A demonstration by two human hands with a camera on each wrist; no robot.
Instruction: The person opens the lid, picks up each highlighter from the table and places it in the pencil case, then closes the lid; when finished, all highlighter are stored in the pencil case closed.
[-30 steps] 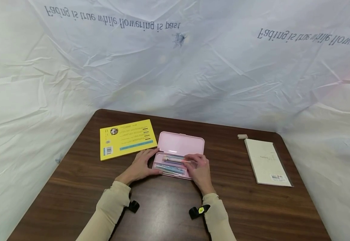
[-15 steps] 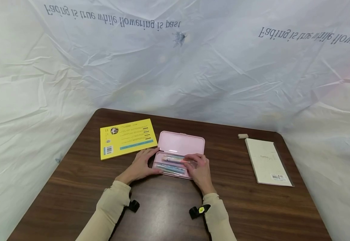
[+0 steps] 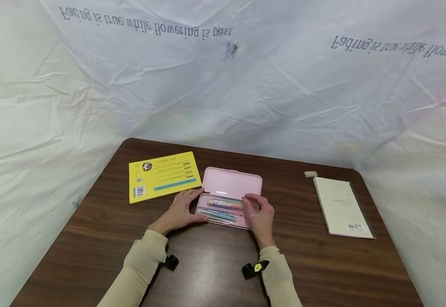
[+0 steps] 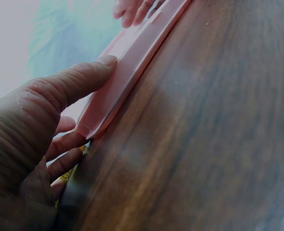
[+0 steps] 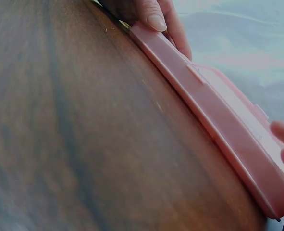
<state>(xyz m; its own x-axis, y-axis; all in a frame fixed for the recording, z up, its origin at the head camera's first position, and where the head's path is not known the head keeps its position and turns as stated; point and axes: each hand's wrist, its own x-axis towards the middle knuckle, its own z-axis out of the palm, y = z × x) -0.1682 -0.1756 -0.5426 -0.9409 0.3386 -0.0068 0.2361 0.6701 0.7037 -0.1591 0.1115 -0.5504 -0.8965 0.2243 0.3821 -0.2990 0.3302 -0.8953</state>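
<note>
A pink pencil case (image 3: 232, 181) lies on the table with its lid folded back, away from the person. Several coloured pens (image 3: 224, 203) fill its far compartment, and bluish pens (image 3: 218, 215) lie in the near one. The left hand (image 3: 178, 212) grips the case's left end; in the left wrist view its thumb (image 4: 91, 77) presses the front wall while the other fingers go round the end. At the right end, the right hand (image 3: 260, 215) has its bent fingers over the case, beside the tips of the far pens. Nothing shows between its fingertips in the right wrist view.
A yellow book (image 3: 165, 177) lies at the left, close to the case. At the right are a cream notepad (image 3: 342, 207) and a small eraser (image 3: 310, 174). White printed sheeting (image 3: 223, 98) hangs around the brown table (image 3: 207, 268).
The right hand has let go of the far pens and moved a little to the right, uncovering their right ends. The left hand and the case stay in place.
</note>
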